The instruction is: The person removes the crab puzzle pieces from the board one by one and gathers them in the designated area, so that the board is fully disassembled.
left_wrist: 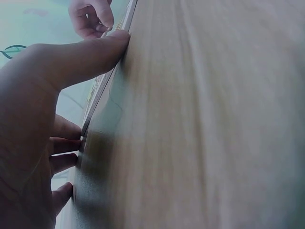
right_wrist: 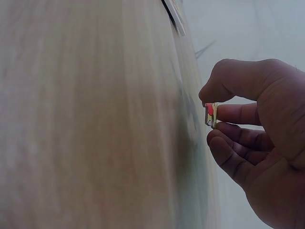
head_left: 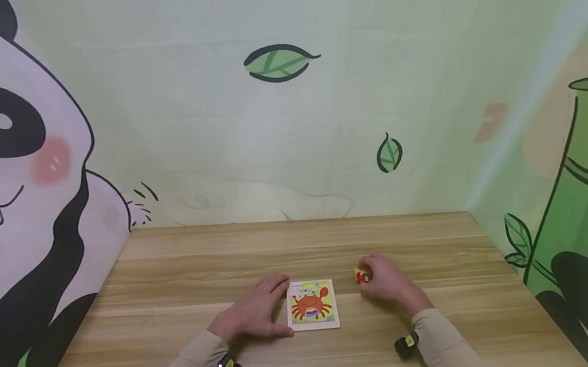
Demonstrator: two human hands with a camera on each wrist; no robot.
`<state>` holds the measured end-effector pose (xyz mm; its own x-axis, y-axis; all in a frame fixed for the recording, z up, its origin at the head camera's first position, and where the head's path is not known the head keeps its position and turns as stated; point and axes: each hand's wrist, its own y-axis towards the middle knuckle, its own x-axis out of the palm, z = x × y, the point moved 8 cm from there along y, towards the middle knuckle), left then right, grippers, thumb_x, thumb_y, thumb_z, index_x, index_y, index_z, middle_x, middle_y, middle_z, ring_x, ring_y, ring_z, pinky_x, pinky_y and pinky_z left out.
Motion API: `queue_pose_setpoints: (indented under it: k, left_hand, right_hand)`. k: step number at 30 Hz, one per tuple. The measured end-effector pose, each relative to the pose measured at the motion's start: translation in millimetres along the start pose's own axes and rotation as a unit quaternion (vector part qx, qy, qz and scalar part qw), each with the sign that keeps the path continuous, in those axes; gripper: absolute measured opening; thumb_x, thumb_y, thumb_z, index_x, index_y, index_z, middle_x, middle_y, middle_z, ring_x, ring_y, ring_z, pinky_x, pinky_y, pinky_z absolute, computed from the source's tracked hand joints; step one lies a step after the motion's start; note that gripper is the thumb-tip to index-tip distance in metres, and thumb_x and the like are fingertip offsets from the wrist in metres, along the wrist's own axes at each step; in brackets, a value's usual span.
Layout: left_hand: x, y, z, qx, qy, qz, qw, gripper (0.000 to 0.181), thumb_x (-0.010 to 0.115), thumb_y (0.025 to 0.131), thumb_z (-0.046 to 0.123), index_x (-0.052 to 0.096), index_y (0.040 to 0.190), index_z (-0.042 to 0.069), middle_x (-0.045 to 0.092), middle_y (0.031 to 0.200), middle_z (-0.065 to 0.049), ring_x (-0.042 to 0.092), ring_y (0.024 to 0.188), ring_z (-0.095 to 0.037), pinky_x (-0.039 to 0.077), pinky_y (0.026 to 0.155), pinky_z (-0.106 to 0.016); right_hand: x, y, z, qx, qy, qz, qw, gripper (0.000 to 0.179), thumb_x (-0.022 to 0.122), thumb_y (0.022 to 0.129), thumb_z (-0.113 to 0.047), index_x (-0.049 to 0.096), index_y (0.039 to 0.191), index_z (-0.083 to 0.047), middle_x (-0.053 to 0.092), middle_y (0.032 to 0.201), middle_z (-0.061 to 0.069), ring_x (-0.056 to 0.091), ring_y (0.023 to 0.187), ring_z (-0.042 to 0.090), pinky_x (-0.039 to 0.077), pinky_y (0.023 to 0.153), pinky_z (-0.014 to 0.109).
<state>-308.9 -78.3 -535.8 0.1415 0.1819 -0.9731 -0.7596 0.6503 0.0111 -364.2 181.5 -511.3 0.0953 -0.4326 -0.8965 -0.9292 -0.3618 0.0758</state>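
Crab puzzle (head_left: pixel 313 305) sits on a wood-grain worktop (head_left: pixel 175 272), cartoon panda (head_left: pixel 23 181) on the wall (head_left: pixel 195 131). Right hand (head_left: pixel 386 278) has its grip pinched on a piece (head_left: pixel 360 275); left hand (head_left: pixel 254 310), loosely spread, touches the puzzle.

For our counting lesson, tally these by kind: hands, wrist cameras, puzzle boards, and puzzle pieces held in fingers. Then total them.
Hands: 2 (left hand, right hand)
Wrist cameras: 2
Puzzle board: 1
Held puzzle piece: 1
Total: 6
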Motion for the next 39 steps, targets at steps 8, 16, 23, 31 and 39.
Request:
queue_pose_setpoints:
  k: [8,16,23,31,39]
  left_hand:
    - [0.1,0.3,0.2,0.002,0.002,0.003,1.0,0.106,0.063,0.074,0.074,0.036,0.149,0.004,0.034,0.154,-0.012,0.033,0.142,-0.029,0.029,0.118,-0.048]
    - [1.0,0.8,-1.0,-0.002,0.001,-0.002,1.0,0.106,0.062,0.074,0.075,0.035,0.149,0.006,0.033,0.155,-0.01,0.032,0.143,-0.028,0.027,0.119,-0.047]
    - [1.4,0.3,-0.7,-0.001,-0.005,-0.001,1.0,0.106,0.062,0.074,0.075,0.036,0.149,0.006,0.033,0.155,-0.01,0.031,0.143,-0.028,0.027,0.119,-0.048]
    - [4.1,0.8,-2.0,-0.002,-0.004,-0.001,1.0,0.106,0.061,0.074,0.076,0.035,0.15,0.007,0.033,0.155,-0.01,0.031,0.144,-0.028,0.027,0.119,-0.047]
    - [3.5,1.3,-2.0,0.003,-0.003,0.004,1.0,0.107,0.061,0.074,0.076,0.035,0.15,0.006,0.033,0.155,-0.01,0.031,0.144,-0.028,0.028,0.119,-0.047]
  right_hand:
    - [0.3,-2.7,6.0,0.007,0.003,0.001,1.0,0.046,0.077,0.066,-0.014,0.065,0.109,-0.001,0.057,0.091,0.004,0.053,0.08,0.016,0.05,0.07,0.031]
    - [-0.5,-3.9,7.6,0.009,0.004,-0.001,1.0,0.043,0.078,0.069,-0.013,0.065,0.108,0.0,0.057,0.088,0.003,0.052,0.078,0.014,0.048,0.068,0.029]
    - [-0.3,-3.8,9.0,0.014,0.012,-0.007,0.9998,0.04,0.077,0.071,-0.013,0.067,0.108,-0.001,0.058,0.085,0.002,0.052,0.076,0.014,0.049,0.066,0.028]
    - [1.0,-4.9,9.4,0.013,0.002,-0.016,0.9998,0.039,0.075,0.073,-0.015,0.069,0.109,-0.001,0.059,0.088,0.002,0.053,0.077,0.013,0.049,0.068,0.029]
    - [0.1,-5.4,8.6,0.02,-0.005,-0.025,0.9995,0.04,0.077,0.073,-0.015,0.07,0.11,-0.001,0.062,0.098,0.006,0.056,0.081,0.015,0.053,0.072,0.033]
